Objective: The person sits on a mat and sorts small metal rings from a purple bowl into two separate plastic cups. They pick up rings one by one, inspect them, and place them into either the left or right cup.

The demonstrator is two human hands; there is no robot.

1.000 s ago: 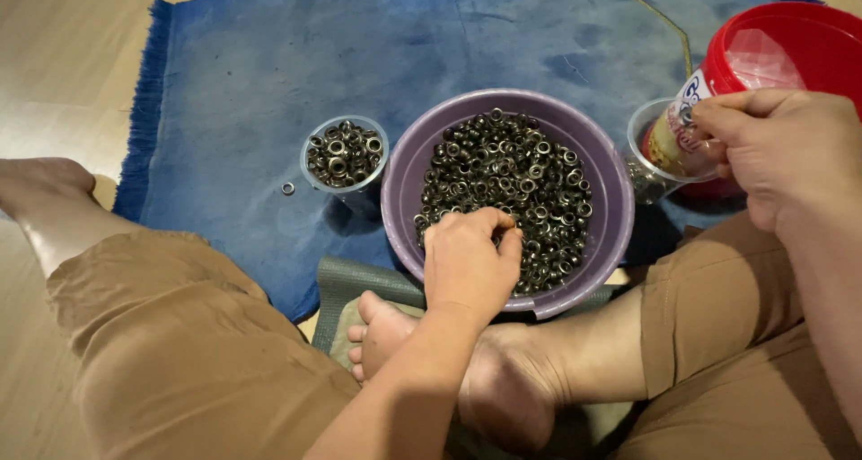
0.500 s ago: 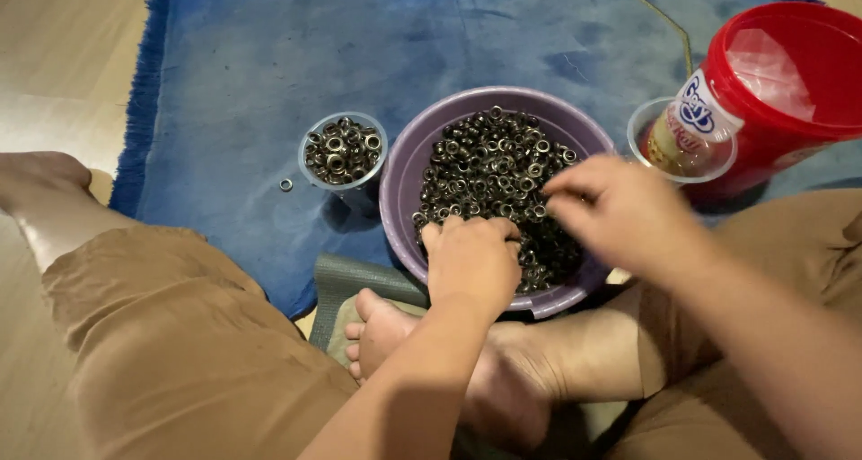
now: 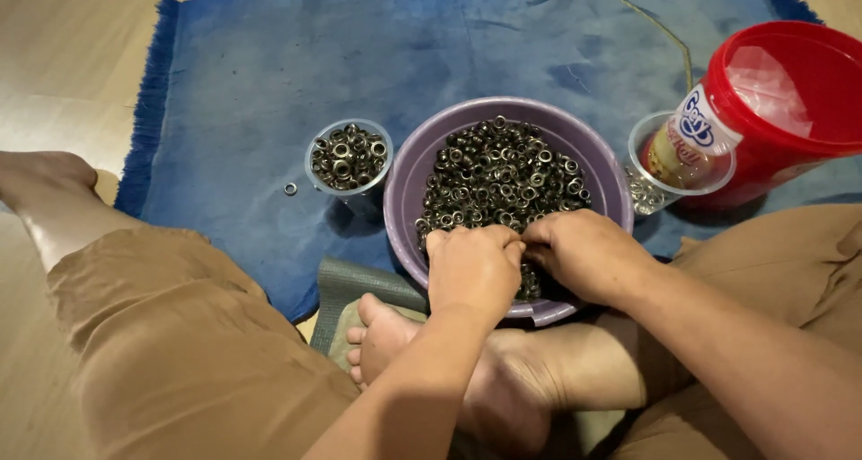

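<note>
Both hands are seen over the near rim of the purple bowl (image 3: pixel 409 177), side by side and touching at the fingertips. The left hand (image 3: pixel 473 267) is curled narrow, knuckles up, fingers tucked down into the metal rings (image 3: pixel 503 177); what is pinched underneath cannot be told. The right hand (image 3: pixel 584 255) is likewise cupped narrow, its fingertips buried at the same spot. The heap of rings lies straight ahead of both hands, piled toward the far wall of the bowl. Neither hand is clearly nearer. To the left, just beside the bowl, a small clear cup (image 3: pixel 348 159) of rings is set; to the right a second clear cup (image 3: pixel 680 159) and a red tub (image 3: pixel 779 110) crowd close. Open blue cloth (image 3: pixel 269 83) is left beyond.
</note>
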